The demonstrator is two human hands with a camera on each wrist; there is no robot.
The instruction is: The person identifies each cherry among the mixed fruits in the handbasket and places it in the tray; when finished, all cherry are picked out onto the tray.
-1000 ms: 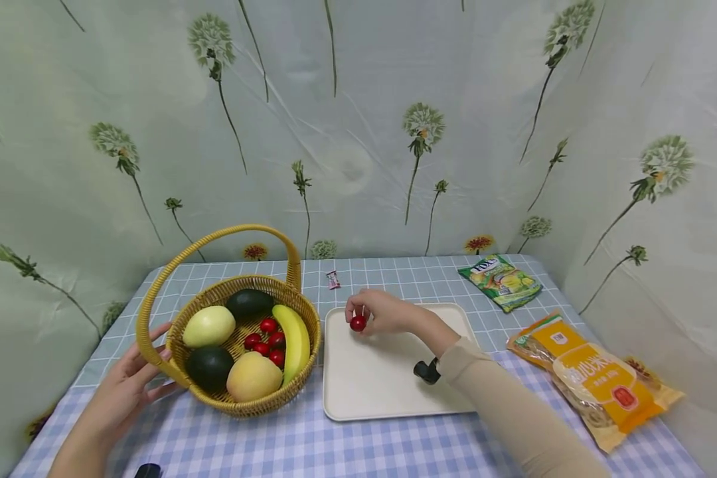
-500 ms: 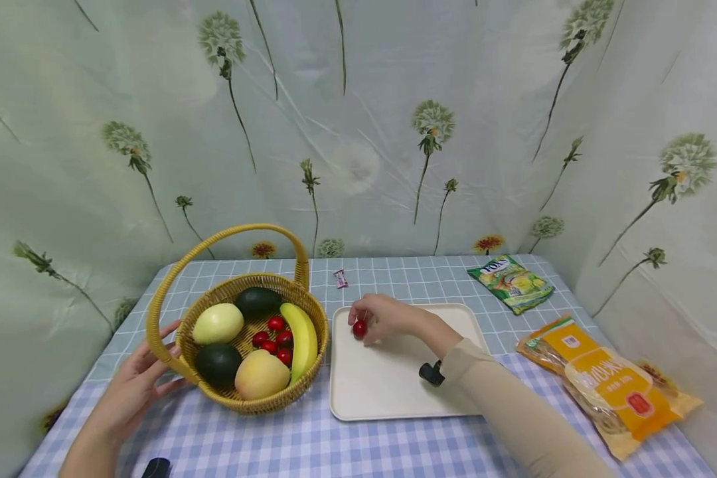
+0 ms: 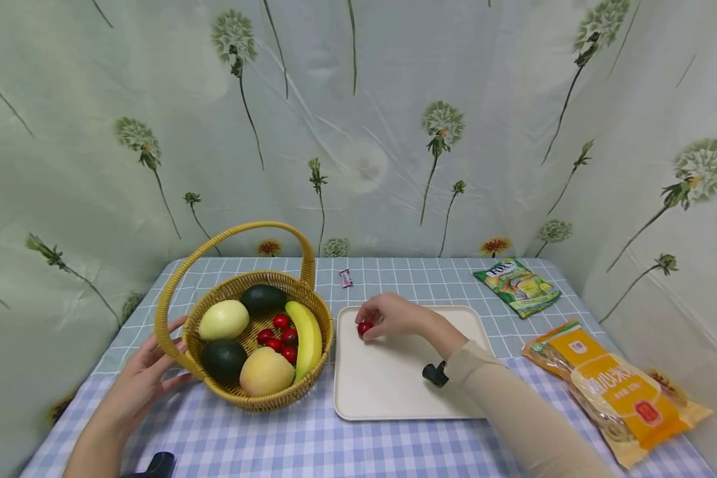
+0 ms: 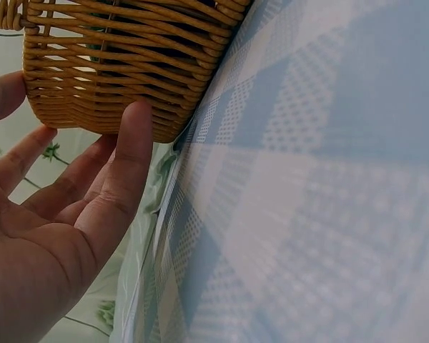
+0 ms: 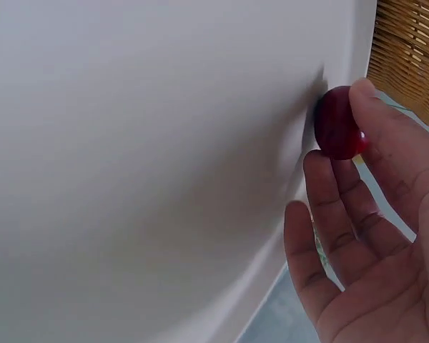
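In the head view, my right hand (image 3: 390, 316) is low over the far left corner of the cream tray (image 3: 394, 392). Thumb and fingertips pinch a small, glossy red cherry-like fruit (image 5: 336, 125) close to the tray's surface; whether it touches the tray, I cannot tell. My left hand (image 3: 140, 378) rests against the left side of the yellow wicker basket (image 4: 129, 78), its fingers spread and mostly straight. Inside the basket are a banana (image 3: 307, 342), a peach (image 3: 267, 373), a pale yellow-green fruit (image 3: 224, 320), two dark green fruits (image 3: 223, 362) and several small red fruits (image 3: 273, 340).
A tall handle (image 3: 239, 229) arches over the basket. Behind the tray lies a small pink wrapped sweet (image 3: 346, 278). Right of the tray are a green sweet bag (image 3: 518, 287) and an orange noodle packet (image 3: 615, 392). A patterned curtain (image 3: 358, 133) closes off the back.
The right hand has lowered the red fruit slightly toward the tray and still pinches it. My left hand stays at the basket. The whole head view has shifted a little.
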